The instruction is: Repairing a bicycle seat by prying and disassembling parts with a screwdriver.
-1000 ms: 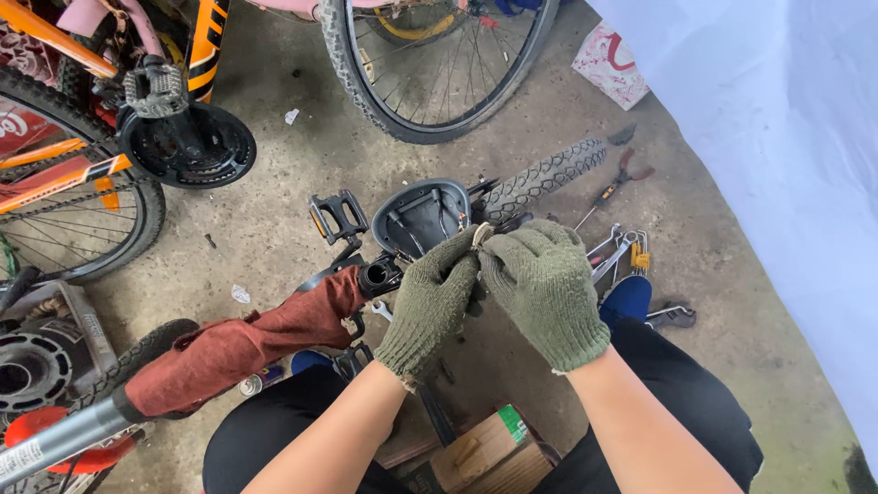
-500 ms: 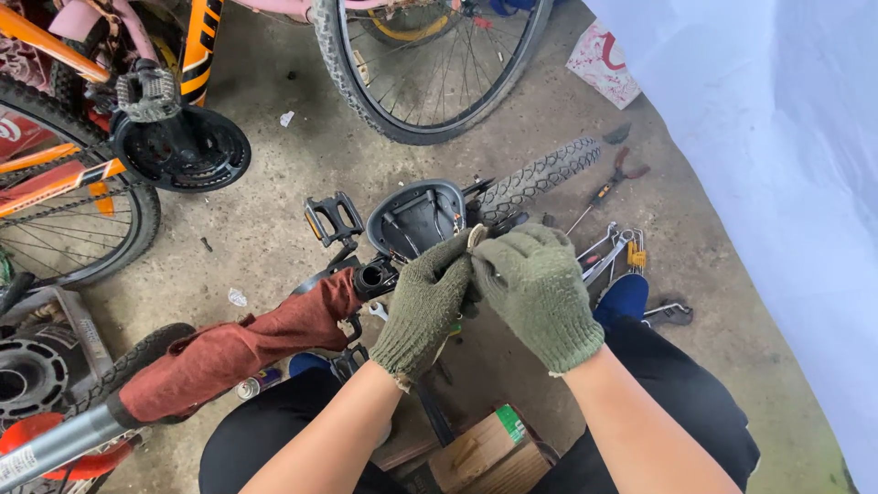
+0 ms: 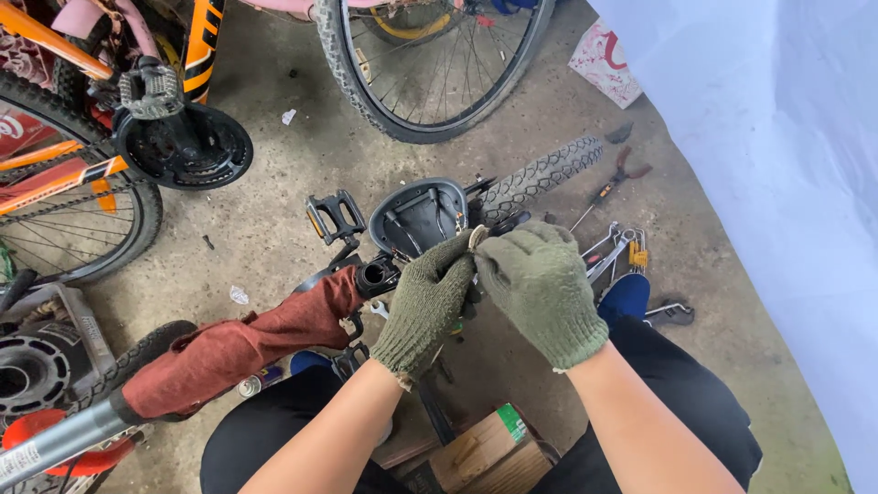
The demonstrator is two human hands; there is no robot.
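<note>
Both hands wore olive knit gloves and met fingertip to fingertip over the work. Left hand (image 3: 422, 306) was closed to a pinch, thumb and forefinger drawn together on a small pale ring-like part (image 3: 477, 237). Right hand (image 3: 540, 284) was curled the same way, its fingertips gripping that part from the other side. What the part was could not be told; most of it was hidden by the gloves.

The part sat at the meeting point of the two hands, just above the knuckles and touching the rear edge of an upturned black saddle (image 3: 428, 216). Neither hand was clearly nearer; both were on it. The saddle lay immediately beyond the fingertips, its underside rails facing up. The upturned bicycle's long axis ran from below-left of the hands to above-right: a frame tube wrapped in a rust-red cloth (image 3: 238, 343) led up to the left hand, and a knobby tyre (image 3: 540, 178) continued past the right hand.

A black pedal (image 3: 334, 215) stood to the upper left of the left hand. To the right of the right hand, spanners and small tools (image 3: 617, 252) lay loose on the concrete floor (image 3: 274, 174), with red-handled pliers (image 3: 622, 169) further out.

Below the wrists, between the knees, sat a brown cardboard box (image 3: 480, 453); its contents were not visible.

Well to the left stood an orange bicycle (image 3: 64, 174) with a black chainring guard (image 3: 187, 146). Beyond the hands stood a spoked wheel (image 3: 430, 69).
</note>
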